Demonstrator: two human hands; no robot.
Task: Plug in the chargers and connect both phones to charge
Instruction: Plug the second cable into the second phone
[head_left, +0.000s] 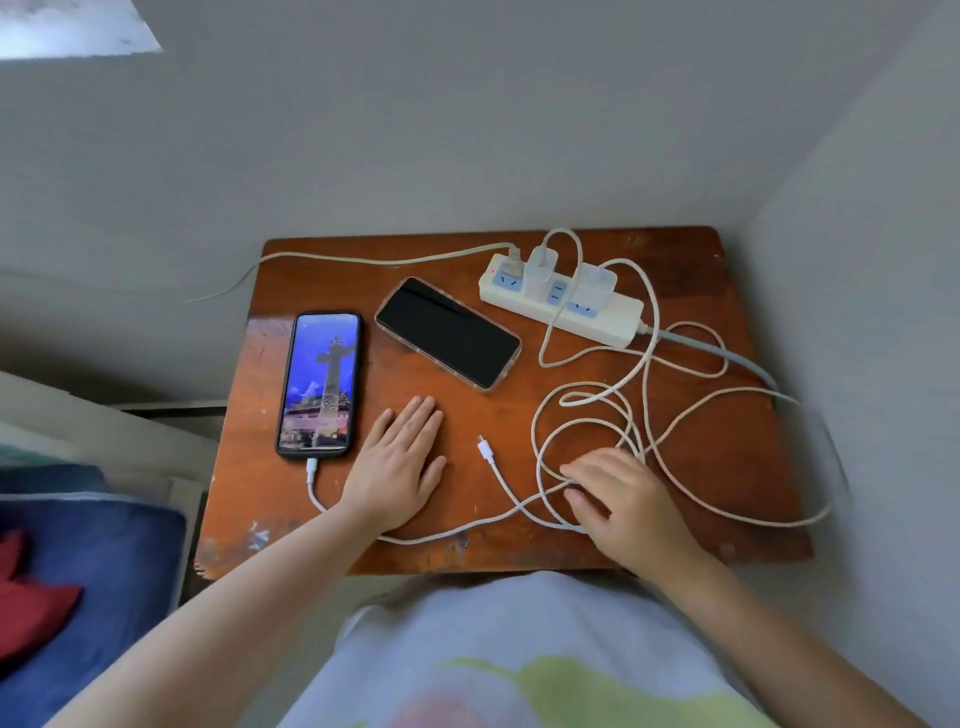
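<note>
A phone with a lit screen (321, 383) lies at the table's left, a white cable plugged into its bottom end. A second phone with a dark screen (448, 332) lies slanted beside it, no cable in it. Two white chargers (540, 270) (597, 283) sit plugged into the white power strip (561, 306) at the back right. A loose cable plug (485, 450) rests on the wood between my hands. My left hand (400, 462) lies flat, fingers apart, holding nothing. My right hand (621, 499) rests with spread fingers on the tangled white cables (587, 415).
The small brown wooden table (727, 441) stands in a corner of grey walls. The strip's grey cord runs off the right edge, another pale cord runs off to the left. A bed with blue cloth (93, 561) and a red item is at the left.
</note>
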